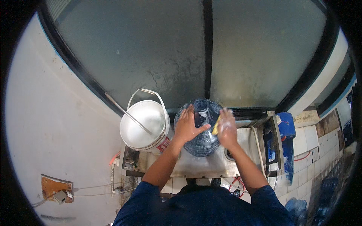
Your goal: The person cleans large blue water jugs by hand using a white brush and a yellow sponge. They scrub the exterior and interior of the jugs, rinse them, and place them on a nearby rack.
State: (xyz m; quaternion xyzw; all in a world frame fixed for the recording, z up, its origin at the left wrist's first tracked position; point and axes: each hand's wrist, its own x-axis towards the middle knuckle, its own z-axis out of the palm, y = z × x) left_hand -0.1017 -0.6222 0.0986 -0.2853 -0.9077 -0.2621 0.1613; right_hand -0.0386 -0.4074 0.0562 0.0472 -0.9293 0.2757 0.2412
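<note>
A large, wet blue water jug (203,146) stands upright in a metal sink (192,168), its neck facing up. My left hand (187,127) lies on the jug's left shoulder beside the neck, fingers stretched and thumb spread wide. On the opposite side my right hand (227,130), with whitish suds on it, presses a yellow sponge (216,126) against the jug. Most of the sponge is hidden by that hand, which is slightly blurred.
Left of the jug stands a white bucket (122,133) with a raised handle and a metal rod (130,116) leaning in it. A pale hose (259,148) crosses the sink's right side. Blue containers (287,143) stand beyond. Glass panels (162,49) rise behind.
</note>
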